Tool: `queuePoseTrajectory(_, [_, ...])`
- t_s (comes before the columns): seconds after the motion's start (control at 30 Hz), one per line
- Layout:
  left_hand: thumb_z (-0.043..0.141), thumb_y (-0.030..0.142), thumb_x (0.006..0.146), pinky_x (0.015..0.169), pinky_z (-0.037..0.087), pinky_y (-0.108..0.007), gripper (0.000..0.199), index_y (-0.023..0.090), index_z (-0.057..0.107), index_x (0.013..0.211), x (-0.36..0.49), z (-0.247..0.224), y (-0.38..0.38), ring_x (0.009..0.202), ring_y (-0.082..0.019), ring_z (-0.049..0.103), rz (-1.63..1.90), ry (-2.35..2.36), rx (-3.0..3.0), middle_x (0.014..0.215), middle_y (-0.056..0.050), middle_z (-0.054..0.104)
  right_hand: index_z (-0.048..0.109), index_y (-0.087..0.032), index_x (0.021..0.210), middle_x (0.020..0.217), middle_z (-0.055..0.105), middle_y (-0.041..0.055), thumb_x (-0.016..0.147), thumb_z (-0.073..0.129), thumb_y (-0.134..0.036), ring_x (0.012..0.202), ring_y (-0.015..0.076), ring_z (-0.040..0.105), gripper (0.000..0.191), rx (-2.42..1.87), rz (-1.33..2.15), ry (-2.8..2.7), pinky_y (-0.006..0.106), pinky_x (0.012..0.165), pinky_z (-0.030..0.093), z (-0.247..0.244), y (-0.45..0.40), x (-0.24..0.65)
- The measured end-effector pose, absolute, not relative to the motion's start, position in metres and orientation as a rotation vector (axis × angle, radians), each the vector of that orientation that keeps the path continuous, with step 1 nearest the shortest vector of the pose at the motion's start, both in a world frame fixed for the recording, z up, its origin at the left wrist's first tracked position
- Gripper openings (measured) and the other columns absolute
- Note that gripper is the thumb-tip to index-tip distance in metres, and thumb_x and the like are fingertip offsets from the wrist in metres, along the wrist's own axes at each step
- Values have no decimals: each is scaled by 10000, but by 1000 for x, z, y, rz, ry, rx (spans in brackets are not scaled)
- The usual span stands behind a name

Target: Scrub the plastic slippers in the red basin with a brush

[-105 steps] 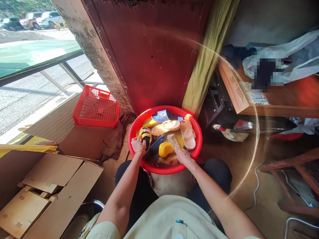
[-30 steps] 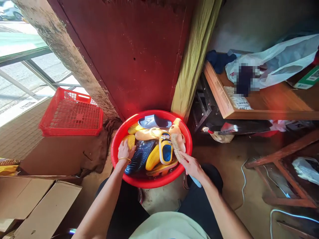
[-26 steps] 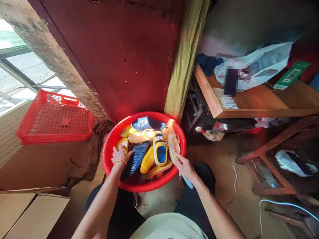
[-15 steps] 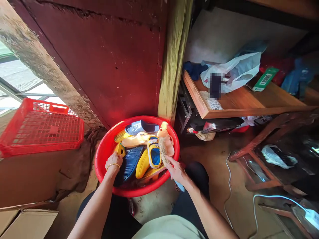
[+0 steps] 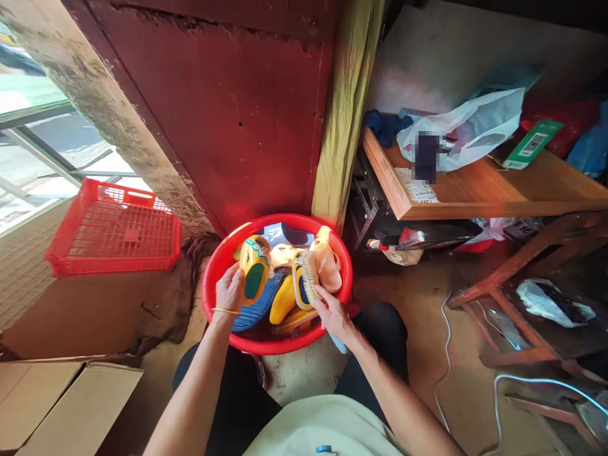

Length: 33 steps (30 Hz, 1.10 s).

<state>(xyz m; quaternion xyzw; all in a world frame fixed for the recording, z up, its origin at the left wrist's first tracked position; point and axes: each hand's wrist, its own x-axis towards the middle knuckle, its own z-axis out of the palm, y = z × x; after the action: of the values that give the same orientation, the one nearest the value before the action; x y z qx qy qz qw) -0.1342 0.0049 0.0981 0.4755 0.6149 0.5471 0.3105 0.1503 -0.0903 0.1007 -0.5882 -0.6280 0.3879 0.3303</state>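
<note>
My left hand (image 5: 230,290) grips a yellow slipper with a green insole (image 5: 255,269), lifted over the left side of a red basin (image 5: 348,278). My right hand (image 5: 335,313) is closed around a scrub brush (image 5: 310,275) with pale bristles and a light blue handle end. Behind the bristles sits a yellow slipper with a dark blue insole (image 5: 298,278), partly covered by the brush. Also in the basin are a large blue slipper (image 5: 261,310), a plain yellow one (image 5: 284,300), a peach one (image 5: 329,269) and a grey-blue one (image 5: 292,235). Some water shows beneath them.
A red plastic crate (image 5: 116,234) rests on cardboard to the left, with a cardboard box (image 5: 90,405) lower down. On the right stand a wooden shelf (image 5: 475,196) bearing plastic bags and a wooden frame (image 5: 503,304). A white cable (image 5: 446,342) lies on the floor.
My left hand has raised the green-insoled yellow slipper from the basin's left side, turning its insole into view. My right hand still holds the brush. The whole view has shifted slightly.
</note>
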Motion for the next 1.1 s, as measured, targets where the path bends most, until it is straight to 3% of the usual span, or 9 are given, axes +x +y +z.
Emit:
queuePoseTrajectory(0.13, [565,596,811,809,551,-358,578,129,705,1122,-89,72,-6,902,-249,676,1390,1468,1183,1073,-124,742,576,-215,1418,1290,694,79,965,459,-288,1130,223,678,474,-1416,942,-1805,331,965,553,103,-89,122])
queuePoseTrajectory(0.23, [492,540,866,873,531,-388,493,148,716,1063,-72,50,-17,919,-259,680,1341,1618,1218,1040,-115,750,580,-169,1409,1371,641,120,953,423,-218,1270,232,594,484,-1383,937,-1921,380,1094,460,105,-101,109])
queuePoseTrajectory(0.33, [429,500,910,920,511,-387,471,161,703,1091,-67,37,-27,978,-258,677,1330,1727,1192,1066,-112,747,595,-158,1383,1263,699,138,953,407,-198,1171,240,650,472,-1389,1002,-2033,352,999,510,109,-120,106])
queuePoseTrajectory(0.43, [396,511,940,914,508,-368,483,169,686,1121,-64,33,-32,994,-249,674,1333,1747,1151,1081,-105,742,633,-199,1309,967,761,88,972,401,-214,832,201,714,409,-1444,1197,-2110,272,726,536,110,-130,107])
queuePoseTrajectory(0.5, [444,543,928,913,504,-365,479,179,675,1139,-61,33,-36,1001,-250,669,1306,1745,1181,1096,-99,737,637,-220,1276,895,745,58,985,391,-232,658,156,672,381,-1537,1274,-2047,236,606,490,107,-120,104])
queuePoseTrajectory(0.67, [580,548,877,887,504,-359,503,186,627,1223,-52,31,-50,974,-243,666,1241,1746,1307,1090,-91,726,629,-192,1179,831,690,26,991,374,-253,463,84,552,323,-1713,1287,-1885,183,473,405,105,-55,89])
queuePoseTrajectory(0.87, [527,550,905,902,493,-359,479,172,660,1167,-61,30,-42,991,-250,660,1285,1760,1286,1095,-100,726,670,-199,1004,687,607,-33,987,394,-281,442,69,471,289,-1498,1495,-2017,173,452,367,108,-71,108])
queuePoseTrajectory(1.0, [512,574,907,916,491,-351,504,167,661,1162,-64,27,-31,1016,-245,654,1309,1748,1217,1114,-100,723,714,-247,1145,780,677,-17,962,473,-325,484,78,505,312,-1401,1522,-2115,177,472,378,114,-110,141])
queuePoseTrajectory(1.1, [599,567,863,927,488,-367,536,165,632,1216,-63,26,-27,1028,-252,653,1223,1744,1260,1138,-105,716,660,-278,1323,851,725,3,959,469,-327,425,81,505,414,-1558,1523,-2046,203,459,400,118,-108,146])
